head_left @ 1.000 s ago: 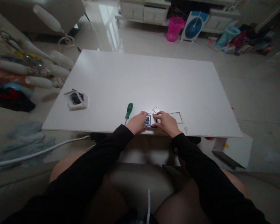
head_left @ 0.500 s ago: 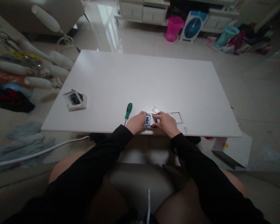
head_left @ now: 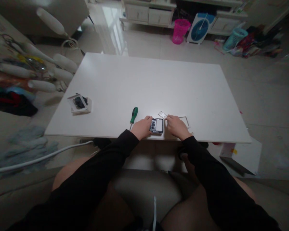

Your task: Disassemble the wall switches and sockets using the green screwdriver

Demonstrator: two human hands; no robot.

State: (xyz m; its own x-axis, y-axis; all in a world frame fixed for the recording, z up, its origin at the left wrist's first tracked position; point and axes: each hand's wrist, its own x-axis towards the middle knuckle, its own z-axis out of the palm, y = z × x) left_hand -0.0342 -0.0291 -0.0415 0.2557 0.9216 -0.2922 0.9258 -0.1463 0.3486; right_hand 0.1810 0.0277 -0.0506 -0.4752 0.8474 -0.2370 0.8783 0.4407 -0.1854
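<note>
While the left hand [head_left: 142, 127] is holding the device [head_left: 158, 125], best by its edges, the right hand [head_left: 176, 125] is resting beside it, fingers curled, hold unclear.

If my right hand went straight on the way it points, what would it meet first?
Probably the small pale rectangular piece lying just ahead of the right hand, though any gap is unclear.

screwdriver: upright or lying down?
Lying down: the screwdriver stretches along the table, green handle farther from the person, shaft toward the near edge.
</note>
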